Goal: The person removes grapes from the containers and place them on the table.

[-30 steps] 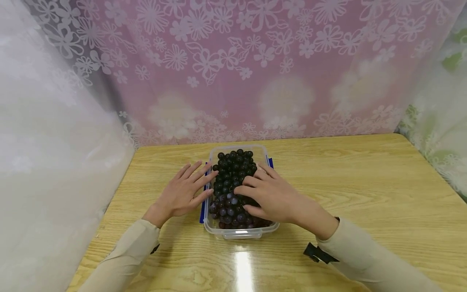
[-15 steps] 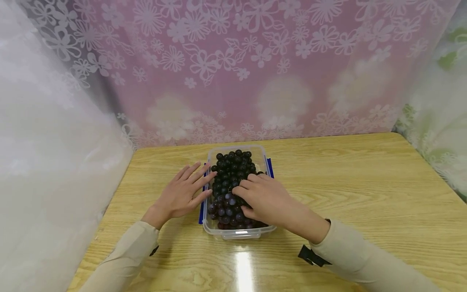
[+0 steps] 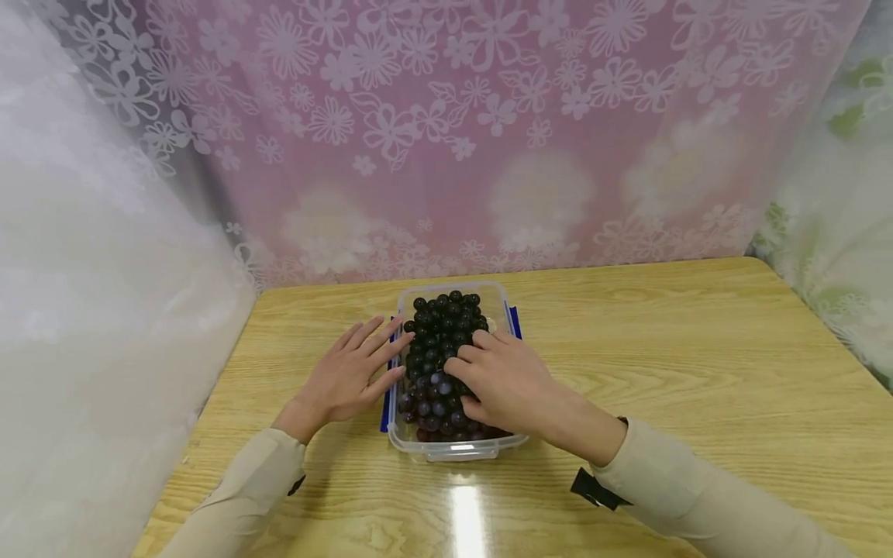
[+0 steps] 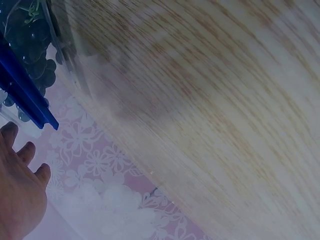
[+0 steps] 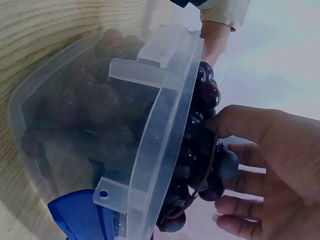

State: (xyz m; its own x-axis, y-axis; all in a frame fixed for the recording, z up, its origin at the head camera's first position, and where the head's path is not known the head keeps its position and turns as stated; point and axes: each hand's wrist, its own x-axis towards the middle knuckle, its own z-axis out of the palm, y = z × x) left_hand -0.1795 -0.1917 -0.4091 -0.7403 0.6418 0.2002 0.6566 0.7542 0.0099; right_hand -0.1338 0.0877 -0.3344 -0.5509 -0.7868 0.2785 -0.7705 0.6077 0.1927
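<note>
A clear plastic container [image 3: 453,448] with blue side latches stands on the table, heaped with dark grapes [image 3: 439,322]. My right hand [image 3: 509,384] is on the near right part of the heap, its fingers curled into the bunch of grapes [image 5: 186,162]. In the right wrist view the thumb lies on one side of these grapes and the fingers on the other, with a brown stem showing between. Spread nearly straight, the fingers of my left hand [image 3: 342,384] rest at the container's left rim, beside a blue latch [image 4: 25,85]. The fingertips of the right hand are partly hidden in the head view.
The wooden table [image 3: 663,349] extends to both sides of the container. Behind it hangs a pink flowered curtain [image 3: 432,194], with a pale sheet [image 3: 105,310] at the left and a leaf-patterned one [image 3: 830,225] at the right.
My right hand's fingers, more spread a second ago, have curled in on the grapes. The left hand has stayed at the container's left side. The head view has shifted slightly.
</note>
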